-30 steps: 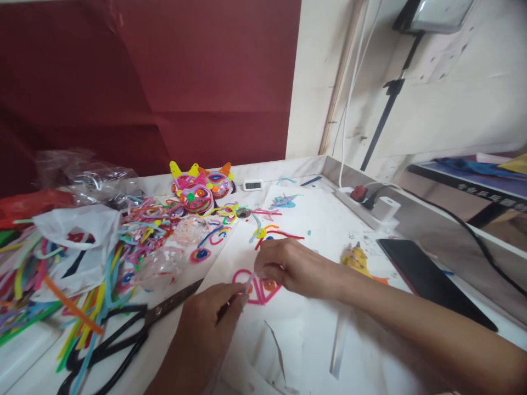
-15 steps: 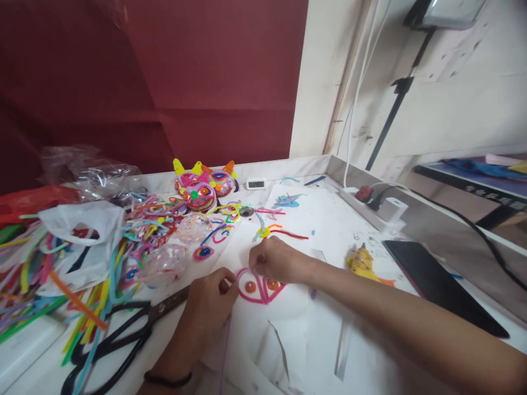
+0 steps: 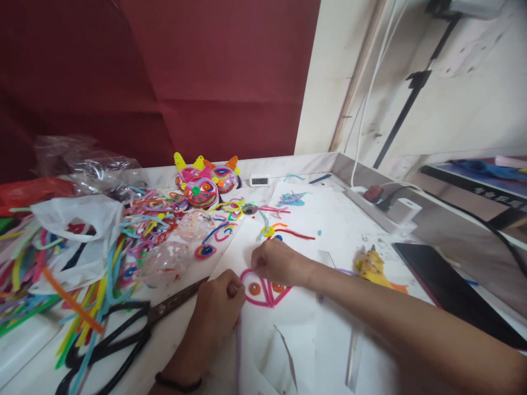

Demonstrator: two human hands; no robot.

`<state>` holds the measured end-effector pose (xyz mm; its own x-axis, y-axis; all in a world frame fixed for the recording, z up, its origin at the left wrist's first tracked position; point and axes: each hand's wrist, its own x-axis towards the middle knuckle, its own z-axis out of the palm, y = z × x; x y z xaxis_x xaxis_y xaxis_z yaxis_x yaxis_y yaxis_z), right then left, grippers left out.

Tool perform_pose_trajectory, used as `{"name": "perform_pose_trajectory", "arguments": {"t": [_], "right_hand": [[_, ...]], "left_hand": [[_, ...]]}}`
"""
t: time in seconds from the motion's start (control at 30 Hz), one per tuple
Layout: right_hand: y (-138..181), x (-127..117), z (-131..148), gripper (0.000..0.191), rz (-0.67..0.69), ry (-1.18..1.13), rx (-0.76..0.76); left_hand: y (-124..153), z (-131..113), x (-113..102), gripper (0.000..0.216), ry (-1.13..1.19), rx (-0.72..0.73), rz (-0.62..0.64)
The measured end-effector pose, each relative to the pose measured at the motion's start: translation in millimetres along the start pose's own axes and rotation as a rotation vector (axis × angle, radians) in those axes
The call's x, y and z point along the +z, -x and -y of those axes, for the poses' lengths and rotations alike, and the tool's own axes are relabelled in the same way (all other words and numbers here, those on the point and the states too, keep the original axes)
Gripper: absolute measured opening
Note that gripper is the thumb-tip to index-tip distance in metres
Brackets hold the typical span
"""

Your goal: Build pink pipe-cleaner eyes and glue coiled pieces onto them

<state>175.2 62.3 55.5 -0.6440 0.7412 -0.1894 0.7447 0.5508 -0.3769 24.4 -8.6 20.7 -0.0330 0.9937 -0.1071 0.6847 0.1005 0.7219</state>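
On the white paper (image 3: 263, 334) lies a pink pipe-cleaner outline (image 3: 257, 303) with two orange, bead-like eyes, the left one (image 3: 254, 288) in plain sight. At its left edge my left hand (image 3: 220, 302) is closed in a pinch. A purple pipe cleaner (image 3: 237, 356) runs down from these fingers towards the front. My right hand (image 3: 280, 260) is closed at the top of the outline, fingertips down against it; what they pinch is hidden. My right hand and forearm cover part of the right half.
Black-handled scissors (image 3: 144, 329) lie left of my left hand, beside heaped pipe cleaners (image 3: 88, 312) and a white bag (image 3: 78, 236). Finished colourful masks (image 3: 201, 192) and a small digital clock (image 3: 259, 180) stand behind. Rightward are a yellow figure (image 3: 373, 266), a black tablet-like slab (image 3: 457, 291) and a power strip (image 3: 379, 211).
The view has shifted slightly, so most things appear a little further right. My left hand has turned slightly at the outline's left edge; my right hand keeps its place at the top.
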Motion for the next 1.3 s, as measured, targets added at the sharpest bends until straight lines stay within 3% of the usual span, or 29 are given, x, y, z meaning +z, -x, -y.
{"name": "perform_pose_trajectory", "arguments": {"t": [0.5,0.67,1.3], "right_hand": [[-4,6,-4,0.005,-0.046,-0.039,0.032],[-3,6,-3,0.017,-0.074,-0.057,0.047],[-1,6,1,0.013,-0.062,0.023,0.044]], "left_hand": [[0,15,-4,0.016,0.014,0.019,-0.019],[1,19,-2,0.019,0.048,0.006,-0.019],[3,20,3,0.014,-0.03,0.096,-0.091]]}}
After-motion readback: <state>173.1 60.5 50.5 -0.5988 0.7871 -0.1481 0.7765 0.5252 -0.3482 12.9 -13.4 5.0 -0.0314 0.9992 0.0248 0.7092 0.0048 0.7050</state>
